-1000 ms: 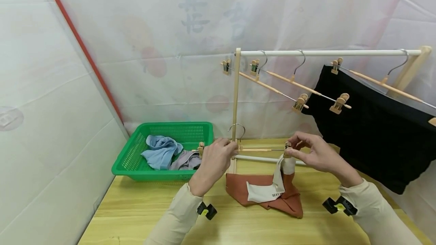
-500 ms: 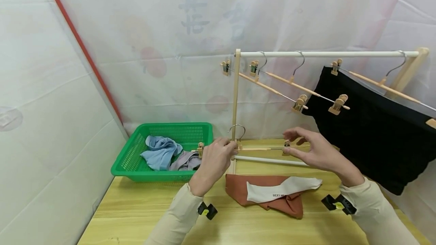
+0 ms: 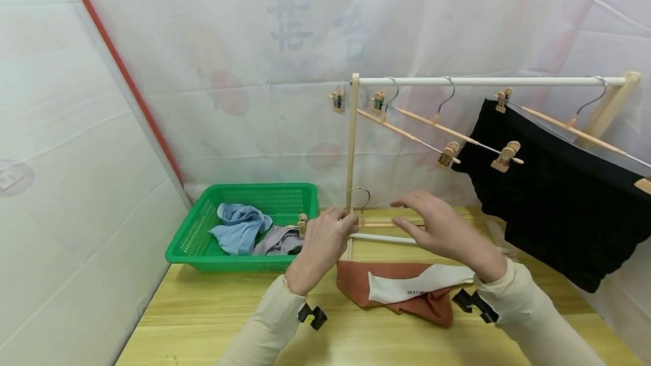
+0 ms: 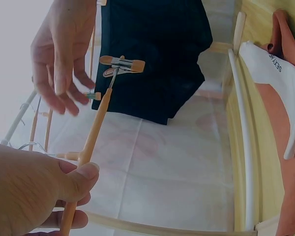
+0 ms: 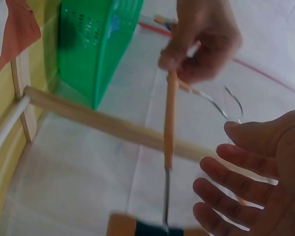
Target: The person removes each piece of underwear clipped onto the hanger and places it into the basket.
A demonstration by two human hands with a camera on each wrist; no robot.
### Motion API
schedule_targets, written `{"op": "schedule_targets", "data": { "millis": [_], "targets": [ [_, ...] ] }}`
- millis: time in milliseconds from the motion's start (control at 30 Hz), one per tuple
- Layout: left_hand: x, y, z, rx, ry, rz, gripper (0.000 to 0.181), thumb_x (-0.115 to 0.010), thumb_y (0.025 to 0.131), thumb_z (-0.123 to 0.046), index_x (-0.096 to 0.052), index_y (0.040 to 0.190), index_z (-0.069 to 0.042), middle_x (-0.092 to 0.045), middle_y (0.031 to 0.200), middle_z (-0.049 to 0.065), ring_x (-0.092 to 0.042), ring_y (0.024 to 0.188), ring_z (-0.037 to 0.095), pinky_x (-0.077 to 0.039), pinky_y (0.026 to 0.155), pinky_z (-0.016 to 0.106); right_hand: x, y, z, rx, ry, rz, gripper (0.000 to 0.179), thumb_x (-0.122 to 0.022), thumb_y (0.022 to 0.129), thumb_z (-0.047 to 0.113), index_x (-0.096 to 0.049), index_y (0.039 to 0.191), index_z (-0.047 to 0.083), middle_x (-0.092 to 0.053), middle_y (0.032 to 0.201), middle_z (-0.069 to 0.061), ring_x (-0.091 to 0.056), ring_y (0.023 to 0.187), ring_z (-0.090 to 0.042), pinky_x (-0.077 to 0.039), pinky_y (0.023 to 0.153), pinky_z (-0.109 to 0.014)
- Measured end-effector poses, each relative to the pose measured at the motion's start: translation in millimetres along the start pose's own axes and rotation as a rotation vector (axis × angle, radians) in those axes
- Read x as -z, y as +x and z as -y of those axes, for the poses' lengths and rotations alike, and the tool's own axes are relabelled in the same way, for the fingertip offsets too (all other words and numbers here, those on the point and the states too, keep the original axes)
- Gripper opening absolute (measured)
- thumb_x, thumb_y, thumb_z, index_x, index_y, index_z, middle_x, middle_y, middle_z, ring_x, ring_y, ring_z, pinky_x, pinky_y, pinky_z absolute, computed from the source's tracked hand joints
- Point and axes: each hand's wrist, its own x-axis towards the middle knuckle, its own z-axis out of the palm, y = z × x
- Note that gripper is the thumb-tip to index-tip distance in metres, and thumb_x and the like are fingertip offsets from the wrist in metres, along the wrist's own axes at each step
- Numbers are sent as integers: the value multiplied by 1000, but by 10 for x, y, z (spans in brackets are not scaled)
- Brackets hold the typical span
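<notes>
My left hand [image 3: 322, 244] grips the wooden bar of a clip hanger [image 4: 96, 125], with finger and thumb wrapped round it in the left wrist view. The hanger's metal hook [image 3: 360, 199] points up. My right hand [image 3: 445, 236] has its fingers spread in the right wrist view and holds nothing; it hovers beside the hanger's right half. The right-end clip [image 4: 123, 65] has no cloth in it. Below both hands, rust-brown underwear [image 3: 358, 281] with a white lettered waistband [image 3: 432, 280] lies folded on the wooden table [image 3: 203, 321].
A green basket [image 3: 178, 247] on the left holds a light blue garment [image 3: 243, 230] and a grey one [image 3: 277, 240]. On the right, a rack's white rail [image 3: 488, 81] carries two bare clip hangers and one with black shorts [image 3: 554, 185].
The white waistband, earlier raised at the right-end clip, has dropped to the table. My right hand has come off that clip and moved left. My left hand keeps its grip, shifting slightly right.
</notes>
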Motion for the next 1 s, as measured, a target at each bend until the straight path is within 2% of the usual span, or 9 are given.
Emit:
{"op": "schedule_targets", "data": {
  "millis": [67,133,300,400,533,633,733,867,1000],
  "targets": [
    [2,-2,-13,1,4,14,7,-75,91,-26,-73,89,-19,-72,84,0,-67,74,15,-50,48,25,-56,24,40,-7,-10,32,26,-75,92,18,-70,117,10,-72,112,-6,-68,106,-24,-58,85,-45],
    [5,-4,-24,3,11,29,6,-75,91,-26,-73,90,-20,-73,87,0,-68,76,15,-51,49,25,-112,39,68,-18,-10,65,26,-74,93,20,-70,117,10,-72,113,-6,-68,107,-25,-58,87,-45],
    [-1,-3,-37,-12,39,24,7,-75,91,-27,-73,90,-21,-73,87,0,-68,77,14,-50,49,24,-221,56,122,-39,-11,106,26,-74,94,19,-70,117,10,-71,116,-8,-68,107,-25,-58,85,-44],
    [-5,1,-46,-25,54,13,7,-75,90,-28,-74,90,-22,-71,83,-1,-66,73,13,-49,48,23,-283,56,138,-31,-35,103,24,-74,93,20,-71,115,10,-72,113,-8,-69,102,-24,-59,80,-41],
    [-8,5,-63,-39,64,-5,6,-77,89,-28,-74,89,-23,-68,80,-3,-65,72,12,-49,48,24,-367,58,144,-5,-60,96,17,-76,92,19,-73,107,12,-73,100,-2,-70,88,-16,-57,70,-32],
    [-8,6,-75,-47,66,-18,6,-77,88,-28,-74,88,-23,-68,80,-3,-65,74,12,-51,48,24,-408,62,145,1,-32,101,9,-74,93,16,-74,102,14,-72,89,3,-65,74,-7,-51,62,-23],
    [-4,7,-84,-48,53,-16,6,-75,89,-29,-74,88,-23,-69,80,-3,-65,74,13,-52,49,24,-425,60,138,-1,22,104,6,-72,94,13,-75,99,13,-72,85,4,-58,66,0,-47,58,-18],
    [0,11,-95,-47,22,6,8,-72,92,-28,-72,88,-21,-69,82,-2,-66,76,13,-53,52,24,-435,44,112,-9,93,101,10,-69,96,8,-77,99,12,-74,84,3,-52,62,5,-45,58,-18],
    [4,8,-106,-42,3,35,8,-72,94,-27,-73,90,-20,-70,85,-3,-66,78,13,-54,55,24,-456,17,80,4,121,78,12,-68,95,6,-78,100,11,-74,83,3,-50,61,6,-45,57,-18]
  ]
}}
